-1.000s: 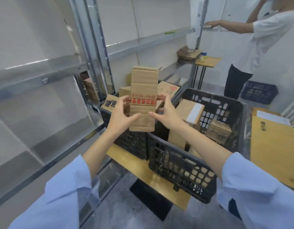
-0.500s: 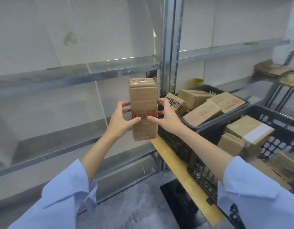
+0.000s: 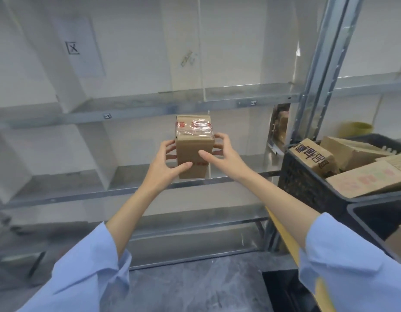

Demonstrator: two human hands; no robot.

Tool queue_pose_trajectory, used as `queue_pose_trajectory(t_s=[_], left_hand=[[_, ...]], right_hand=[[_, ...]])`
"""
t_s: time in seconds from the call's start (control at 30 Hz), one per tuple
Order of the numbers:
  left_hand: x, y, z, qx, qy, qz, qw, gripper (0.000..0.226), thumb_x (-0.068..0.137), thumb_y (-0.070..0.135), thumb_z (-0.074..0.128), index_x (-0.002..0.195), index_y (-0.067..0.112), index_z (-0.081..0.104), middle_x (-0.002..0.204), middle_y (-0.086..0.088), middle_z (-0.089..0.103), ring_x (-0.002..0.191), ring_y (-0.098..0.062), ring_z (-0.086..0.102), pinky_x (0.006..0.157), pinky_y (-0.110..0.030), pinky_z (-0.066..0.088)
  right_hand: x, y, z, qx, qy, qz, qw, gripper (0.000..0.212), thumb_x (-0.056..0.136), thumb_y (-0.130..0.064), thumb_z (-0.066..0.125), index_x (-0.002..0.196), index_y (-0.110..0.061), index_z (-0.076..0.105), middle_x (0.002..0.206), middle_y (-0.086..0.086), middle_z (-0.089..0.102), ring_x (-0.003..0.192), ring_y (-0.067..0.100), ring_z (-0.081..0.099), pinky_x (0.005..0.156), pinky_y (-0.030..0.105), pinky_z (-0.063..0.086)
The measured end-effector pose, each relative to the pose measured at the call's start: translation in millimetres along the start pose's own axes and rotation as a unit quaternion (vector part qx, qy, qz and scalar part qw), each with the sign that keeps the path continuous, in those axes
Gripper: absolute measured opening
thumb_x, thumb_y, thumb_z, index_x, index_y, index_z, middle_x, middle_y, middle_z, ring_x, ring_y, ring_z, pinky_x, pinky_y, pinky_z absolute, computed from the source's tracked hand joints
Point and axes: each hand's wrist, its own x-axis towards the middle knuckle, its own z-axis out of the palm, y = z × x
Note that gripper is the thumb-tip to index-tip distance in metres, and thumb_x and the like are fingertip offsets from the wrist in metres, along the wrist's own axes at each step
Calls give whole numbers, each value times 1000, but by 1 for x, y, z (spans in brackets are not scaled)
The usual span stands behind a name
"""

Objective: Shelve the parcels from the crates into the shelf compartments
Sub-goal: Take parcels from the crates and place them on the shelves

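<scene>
Parcel (image 3: 193,147) upright, at shelf (image 3: 132,190) edge

A boxed X mark (image 3: 72,47) on wall sheet (image 3: 87,64), large black characters on crate parcel (image 3: 313,155), unreadable red print on held parcel (image 3: 193,143)

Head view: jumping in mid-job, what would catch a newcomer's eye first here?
A tall brown parcel, sealed with clear tape on top, is held upright between the left hand and the right hand in the centre, in front of a middle compartment of the metal shelf. At the right edge, a black crate holds more cardboard parcels lying at angles.
</scene>
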Motion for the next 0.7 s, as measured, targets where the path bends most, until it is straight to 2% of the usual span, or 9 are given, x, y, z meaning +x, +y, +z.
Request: queue_pose_trajectory(t_s=[0.13,0.23,0.33,0.4,0.53,0.57,0.63,0.7], left_hand=[[-14,-9,-38,-3,49,-20,999,65,79,36,78,131,23,41,137,6,51,124,-12,51,107,-42,41],[-26,-18,-72,4,67,-25,997,64,78,40,79,127,24,42,136,6,50,121,-13,55,106,-44,44],[-40,-29,-107,5,92,-31,995,73,76,39,81,134,27,39,137,8,49,117,-12,58,103,-42,47],[-49,-36,-129,11,104,-31,994,82,77,38,81,144,29,33,138,11,49,117,-10,58,99,-35,49],[-66,-47,-170,44,143,-22,988,82,81,33,78,149,26,34,136,8,51,117,-13,57,83,-6,46],[-70,-50,-180,53,154,-24,986,80,81,32,78,149,26,36,134,7,51,116,-12,56,79,-2,44],[-79,-57,-200,66,169,-26,983,78,81,32,78,148,25,38,133,5,49,115,-11,54,79,-1,42],[-87,-64,-219,55,176,-32,982,82,80,33,79,149,22,37,134,1,46,120,-13,53,89,-6,42]], right_hand=[[20,-15,41,35,-25,-11,999,48,93,-52,56,128,-28,34,132,-1,52,109,7,58,91,27,43],[31,-26,74,45,-42,-12,998,40,97,-46,53,125,-22,35,132,2,50,113,17,56,88,29,44],[37,-40,108,53,-71,-26,996,39,98,-39,55,125,-22,33,136,3,47,112,14,55,81,22,46],[39,-50,130,57,-93,-38,993,45,98,-36,56,133,-22,32,141,2,46,111,10,55,81,20,46],[45,-69,170,38,-131,-65,988,77,94,-29,65,155,-21,18,150,1,40,127,16,50,103,32,44],[46,-74,180,29,-140,-70,987,82,93,-24,67,156,-20,15,150,0,38,127,15,48,102,26,44],[47,-85,200,19,-161,-82,983,92,89,-13,71,158,-16,8,143,-2,37,122,12,46,87,8,43],[49,-93,221,0,-178,-102,979,102,85,-6,74,157,-13,1,138,0,32,121,11,43,82,6,44]])
